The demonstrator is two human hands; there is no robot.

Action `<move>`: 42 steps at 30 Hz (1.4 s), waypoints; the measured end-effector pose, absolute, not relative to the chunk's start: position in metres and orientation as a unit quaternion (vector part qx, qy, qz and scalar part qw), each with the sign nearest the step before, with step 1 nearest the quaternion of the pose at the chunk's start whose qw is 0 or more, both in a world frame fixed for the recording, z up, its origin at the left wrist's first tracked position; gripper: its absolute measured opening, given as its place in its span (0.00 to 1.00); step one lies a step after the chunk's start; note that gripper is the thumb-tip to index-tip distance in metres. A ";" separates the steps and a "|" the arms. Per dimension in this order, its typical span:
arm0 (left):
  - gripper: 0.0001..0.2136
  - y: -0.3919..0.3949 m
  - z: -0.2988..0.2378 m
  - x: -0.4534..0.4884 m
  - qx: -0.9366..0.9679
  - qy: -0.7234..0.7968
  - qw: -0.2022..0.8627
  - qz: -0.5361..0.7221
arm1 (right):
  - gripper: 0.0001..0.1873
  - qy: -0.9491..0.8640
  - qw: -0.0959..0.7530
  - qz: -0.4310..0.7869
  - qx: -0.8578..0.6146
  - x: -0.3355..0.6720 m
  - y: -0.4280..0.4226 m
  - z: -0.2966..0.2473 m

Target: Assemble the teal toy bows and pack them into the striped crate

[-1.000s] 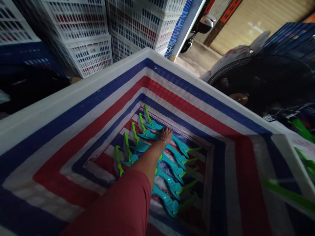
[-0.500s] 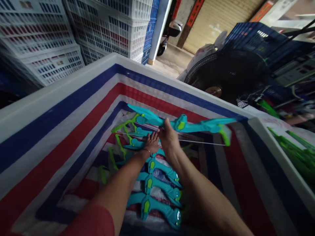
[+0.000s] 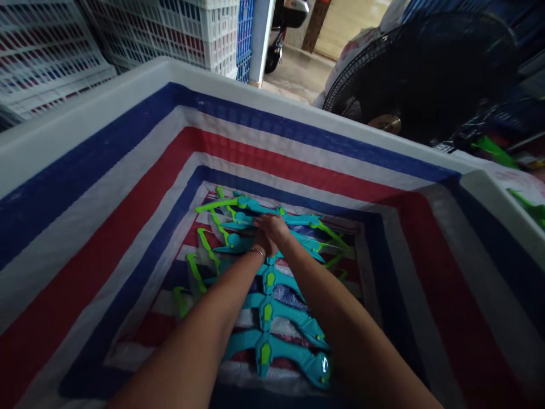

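Observation:
Turquoise toy bows with lime-green tips lie in a stacked row down the middle of a bin. The frontmost toy bow (image 3: 264,353) faces me with its green centre piece up. At the far end lies another toy bow (image 3: 298,218), its thin string slanting to the right. My right hand (image 3: 275,226) rests low over the far bows, its fingers stretched out to the left and nothing visibly gripped. Under and beside it is my left hand (image 3: 265,243), with a thin bracelet at the wrist. The right hand hides the left hand's fingers.
The deep bin (image 3: 298,105) has a white rim and a lining striped red, white and blue. Beyond its far right side stands a large black fan (image 3: 426,74). White crates (image 3: 170,34) are stacked behind on the left, and a motorbike (image 3: 276,45) is partly visible outside.
The toy bow that my right hand held up has come down onto the far end of the row, and that hand has let go. The view has shifted slightly.

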State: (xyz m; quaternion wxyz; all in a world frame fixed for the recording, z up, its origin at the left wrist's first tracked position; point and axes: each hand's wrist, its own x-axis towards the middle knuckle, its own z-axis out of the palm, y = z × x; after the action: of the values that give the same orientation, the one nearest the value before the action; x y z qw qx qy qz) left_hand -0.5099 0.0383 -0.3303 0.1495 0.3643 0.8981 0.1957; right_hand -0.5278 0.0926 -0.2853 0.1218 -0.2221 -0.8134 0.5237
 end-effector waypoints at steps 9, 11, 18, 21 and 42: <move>0.33 0.038 -0.325 -0.510 0.351 0.909 0.180 0.135 | 0.19 -0.981 -0.057 0.184 -0.016 -0.454 0.210 -0.277; 0.33 0.037 -0.322 -0.511 0.353 0.909 0.184 0.127 | 0.22 -0.986 -0.075 0.143 0.032 -0.453 0.208 -0.287; 0.33 0.030 -0.306 -0.518 0.379 0.899 0.191 0.109 | 0.27 -0.994 -0.070 0.057 0.057 -0.474 0.181 -0.314; 0.33 0.029 -0.301 -0.518 0.383 0.897 0.193 0.105 | 0.28 -0.996 -0.064 0.043 0.033 -0.473 0.178 -0.317; 0.40 0.030 -0.308 -0.527 0.366 0.896 0.234 0.095 | 0.17 -0.982 -0.046 0.171 -0.068 -0.511 0.226 -0.310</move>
State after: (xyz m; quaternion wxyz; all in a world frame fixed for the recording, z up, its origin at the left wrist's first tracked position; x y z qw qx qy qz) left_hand -0.5271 0.0304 -0.3082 0.2336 0.3660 0.8959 0.0946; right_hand -0.5108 0.2264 -0.3104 -0.0462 -0.0679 -0.9819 0.1709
